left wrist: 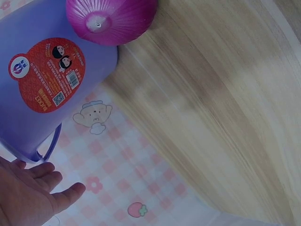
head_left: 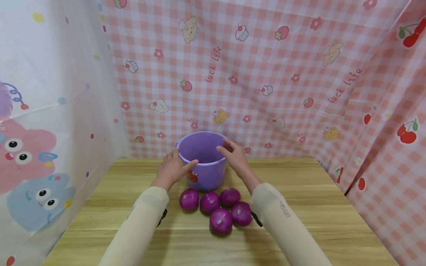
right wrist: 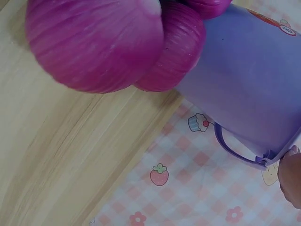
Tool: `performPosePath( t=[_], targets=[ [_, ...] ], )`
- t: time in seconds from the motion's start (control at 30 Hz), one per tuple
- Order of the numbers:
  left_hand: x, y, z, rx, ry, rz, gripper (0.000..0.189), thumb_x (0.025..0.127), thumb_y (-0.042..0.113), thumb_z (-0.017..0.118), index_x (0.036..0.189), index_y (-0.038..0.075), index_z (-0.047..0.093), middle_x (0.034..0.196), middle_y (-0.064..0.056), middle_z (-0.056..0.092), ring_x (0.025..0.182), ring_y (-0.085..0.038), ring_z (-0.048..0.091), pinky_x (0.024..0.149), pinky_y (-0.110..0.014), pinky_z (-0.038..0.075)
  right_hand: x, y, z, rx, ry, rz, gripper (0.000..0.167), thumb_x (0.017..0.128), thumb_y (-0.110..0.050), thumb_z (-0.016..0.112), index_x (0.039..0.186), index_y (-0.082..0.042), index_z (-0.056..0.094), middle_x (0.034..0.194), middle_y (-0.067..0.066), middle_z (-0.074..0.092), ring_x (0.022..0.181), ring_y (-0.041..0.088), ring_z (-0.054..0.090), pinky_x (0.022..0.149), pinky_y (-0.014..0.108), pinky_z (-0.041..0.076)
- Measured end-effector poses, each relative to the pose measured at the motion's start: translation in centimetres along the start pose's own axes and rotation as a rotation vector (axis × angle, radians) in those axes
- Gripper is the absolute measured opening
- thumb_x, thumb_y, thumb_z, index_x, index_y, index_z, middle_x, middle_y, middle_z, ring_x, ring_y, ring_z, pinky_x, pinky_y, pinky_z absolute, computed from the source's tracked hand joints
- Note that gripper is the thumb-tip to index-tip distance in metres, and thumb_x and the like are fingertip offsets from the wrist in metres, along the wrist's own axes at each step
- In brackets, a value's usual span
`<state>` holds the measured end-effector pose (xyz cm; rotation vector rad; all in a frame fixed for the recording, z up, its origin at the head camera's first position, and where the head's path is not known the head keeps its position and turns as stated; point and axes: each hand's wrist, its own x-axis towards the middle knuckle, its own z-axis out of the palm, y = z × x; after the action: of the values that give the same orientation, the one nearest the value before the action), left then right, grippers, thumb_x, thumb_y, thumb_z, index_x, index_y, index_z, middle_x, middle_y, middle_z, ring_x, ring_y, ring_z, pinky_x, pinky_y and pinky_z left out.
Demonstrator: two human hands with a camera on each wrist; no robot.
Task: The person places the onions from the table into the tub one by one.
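Note:
A purple plastic bucket (head_left: 209, 177) with a red label (left wrist: 54, 75) stands upright on the table. At the left side of its rim is my left hand (head_left: 171, 169), fingers loosely extended and thumb reaching across the front. My right hand (head_left: 237, 159) is at the right side of the rim, with its thumb over the bucket's opening and its fingers spread. I cannot tell how firmly either hand touches the rim. Several purple-red onions lie in front of the bucket, among them a left one (head_left: 189, 200) and a nearest one (head_left: 221, 221).
The wooden table (head_left: 293, 218) extends on both sides of the bucket. Behind it hangs a pink checked curtain (head_left: 213, 99), and a white cartoon-printed sheet (head_left: 76, 122) hangs on the left. The bucket's handle (right wrist: 235, 153) hangs beside its rim in the right wrist view.

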<state>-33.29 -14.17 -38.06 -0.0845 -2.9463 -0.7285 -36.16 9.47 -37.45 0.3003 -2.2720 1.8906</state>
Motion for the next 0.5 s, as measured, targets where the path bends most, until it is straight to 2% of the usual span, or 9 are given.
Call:
performPosePath(
  t=[0.27,0.5],
  targets=[
    [0.0,0.0,0.1,-0.004,-0.006,-0.006,0.115,0.081,0.086,0.043,0.155,0.001,0.019,0.153,-0.028,0.031,0.140,-0.044,0.030,0.108,-0.068,0.027,-0.9,0.3,-1.1,0.012,-0.025,-0.022,0.053,0.093,-0.019,0.070,0.140,0.000,0.054,0.132,0.023,0.059,0.125,0.031,0.054,0.106,0.038,0.043],
    [0.0,0.0,0.0,-0.004,-0.003,-0.007,0.115,0.082,0.085,0.043,0.155,0.001,0.019,0.154,-0.028,0.030,0.140,-0.044,0.029,0.108,-0.068,0.027,-1.5,0.4,-1.8,-0.002,-0.046,-0.030,0.053,0.094,-0.019,0.069,0.141,0.000,0.053,0.134,0.021,0.058,0.127,0.029,0.053,0.107,0.038,0.043]
  ],
)
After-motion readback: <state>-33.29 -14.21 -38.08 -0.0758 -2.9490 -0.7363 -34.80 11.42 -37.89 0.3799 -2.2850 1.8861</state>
